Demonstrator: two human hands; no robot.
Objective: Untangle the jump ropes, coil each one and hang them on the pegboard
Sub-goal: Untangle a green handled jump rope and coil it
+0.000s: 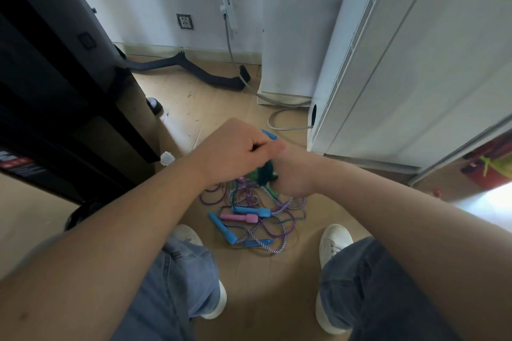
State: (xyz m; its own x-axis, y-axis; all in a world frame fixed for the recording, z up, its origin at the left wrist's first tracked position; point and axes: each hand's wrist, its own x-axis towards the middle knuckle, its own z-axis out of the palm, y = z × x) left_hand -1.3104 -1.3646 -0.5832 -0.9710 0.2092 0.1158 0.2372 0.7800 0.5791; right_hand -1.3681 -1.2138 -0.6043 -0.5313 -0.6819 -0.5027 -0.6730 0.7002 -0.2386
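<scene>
Stands feet apart on a wooden floor (194, 108), looking down past both forearms at the jump ropes (260, 230), heaped in a tangle on the boards between the white shoes (333, 238) and slightly beyond them. Holds both hands together at centre, raised above the far edge of that heap. Clenches the left hand (235, 149) round a blue handle (269, 134), only its tip poking out on the far right of the fist. Presses the right hand (291, 171) against the left, thumb up, and grips a dark green piece (266, 171) of rope gear between the two hands; cannot make out the right fingers themselves, hidden behind the hand. Trails purple and green cords down from the hands into the heap. Shows in the heap a pink handle (241, 217) lying against another blue one, two more blue handles nearer the feet, and a white-and-purple striped rope (279, 206) looping through purple strands. Has black gym equipment (69, 91) along the left, a tall white appliance (415, 63) on the right, a wall socket (185, 21) on the far wall, and a grey hose (277, 116) curling across the far floor.
</scene>
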